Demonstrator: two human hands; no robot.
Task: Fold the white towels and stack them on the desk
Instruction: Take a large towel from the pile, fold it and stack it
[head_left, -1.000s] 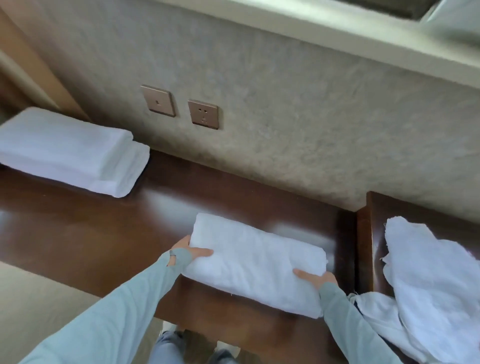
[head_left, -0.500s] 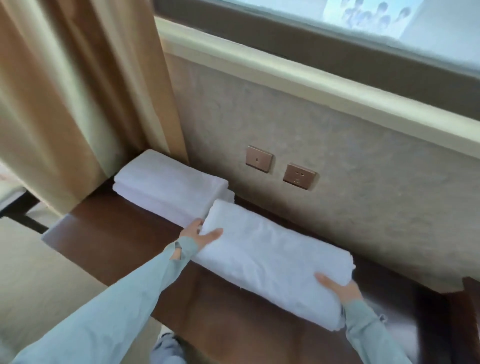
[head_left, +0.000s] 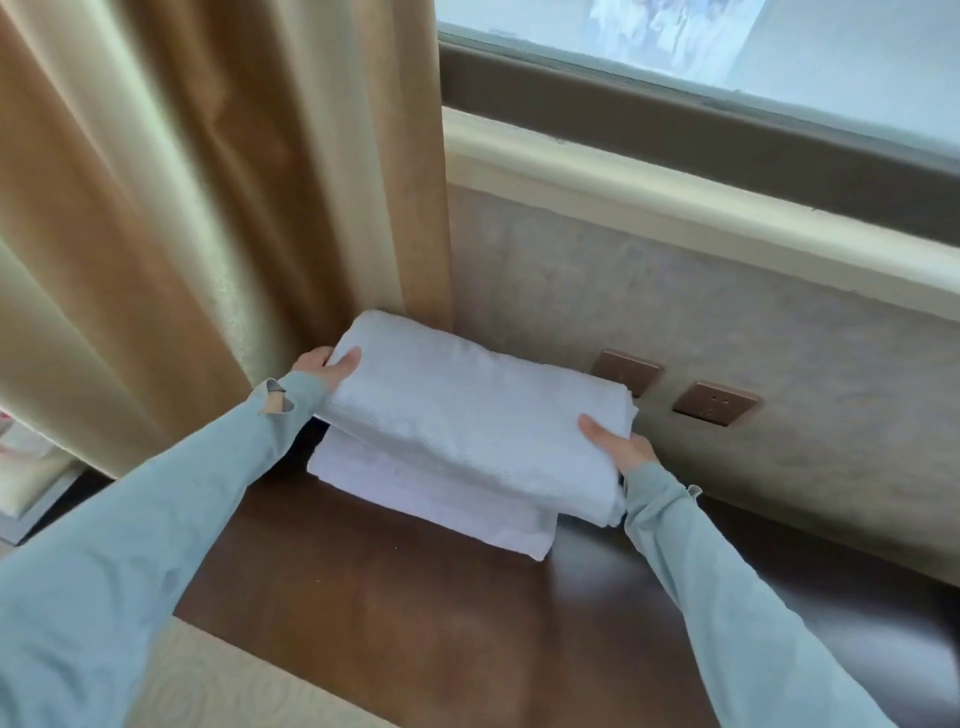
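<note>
A folded white towel (head_left: 467, 421) is held over the stack of folded white towels (head_left: 431, 499) at the left end of the dark wooden desk (head_left: 415, 623). My left hand (head_left: 324, 366) grips its left end, thumb on top. My right hand (head_left: 618, 447) grips its right end, thumb on top and fingers hidden beneath. The held towel covers most of the stack and overhangs it to the right; I cannot tell whether it rests on the stack.
A tan curtain (head_left: 208, 208) hangs right behind and left of the stack. Two bronze wall plates (head_left: 714, 402) sit on the textured wall to the right, under a window sill (head_left: 675, 208). Pale carpet (head_left: 234, 691) lies below the desk's front edge.
Both hands have carried the folded towel leftwards along the desk, from the middle to above the stack by the curtain. The view has swung left with it.
</note>
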